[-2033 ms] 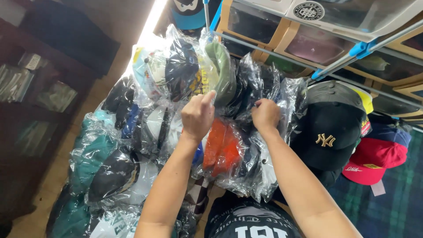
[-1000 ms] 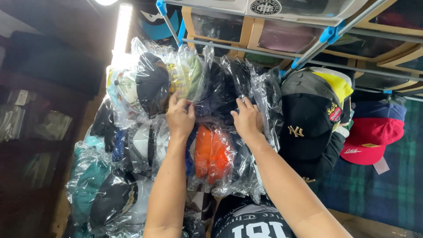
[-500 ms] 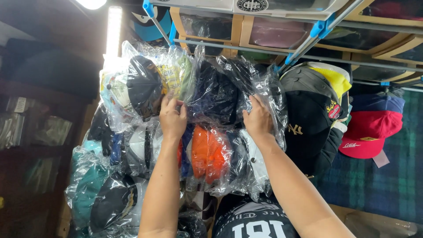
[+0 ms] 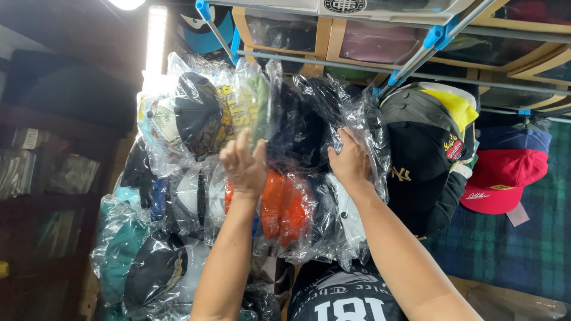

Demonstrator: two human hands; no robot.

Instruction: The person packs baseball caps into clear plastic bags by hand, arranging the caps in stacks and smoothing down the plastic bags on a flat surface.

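Crinkled, glossy clear plastic bags, each holding a rounded cap, hung crowded from a grey metal rail (image 4: pixel 333 62). The left hand (image 4: pixel 244 163), fingers straight and together, pressed flat against the green cap's bag (image 4: pixel 256 107). The right hand (image 4: pixel 351 159) lay curled on the dark cap's bag (image 4: pixel 303 125) between them; whether it pinched the plastic could not be told.

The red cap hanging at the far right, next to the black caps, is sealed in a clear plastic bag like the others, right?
Not quite. The head view shows the red cap hanging bare, with no bag; the rest holds, it is at the far right beside the black caps.
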